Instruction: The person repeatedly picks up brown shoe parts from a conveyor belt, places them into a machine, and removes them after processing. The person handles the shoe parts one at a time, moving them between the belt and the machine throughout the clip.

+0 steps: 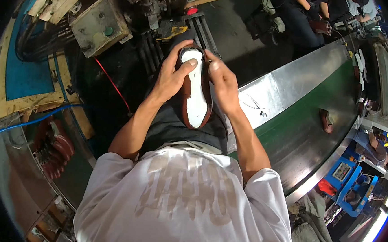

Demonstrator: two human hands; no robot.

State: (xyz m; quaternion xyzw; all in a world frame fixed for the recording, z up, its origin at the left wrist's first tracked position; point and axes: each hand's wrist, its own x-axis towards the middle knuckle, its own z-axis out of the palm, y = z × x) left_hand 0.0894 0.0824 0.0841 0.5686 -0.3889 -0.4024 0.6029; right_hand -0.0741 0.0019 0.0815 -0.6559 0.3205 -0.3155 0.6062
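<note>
Above my lap I hold a brown leather shoe upper point(196, 94) bottom side up, its white sole board point(197, 90) facing me. The heel end points away and the toe toward my body. My left hand point(176, 72) is wrapped round the heel end from the left, with the thumb pressed on the white board. My right hand point(223, 80) is at the right side of the heel, its fingers bent and the thumb against the index finger near the dark heel rim. Whether it pinches the rim or a small thing is hidden.
A machine with a control box point(97, 29) and a red button point(192, 10) stands ahead. To the right runs a green conveyor belt point(287, 132) with a brown shoe point(326, 121) on it. Several brown shoes point(59, 150) lie on the left. Another person point(296, 15) sits far right.
</note>
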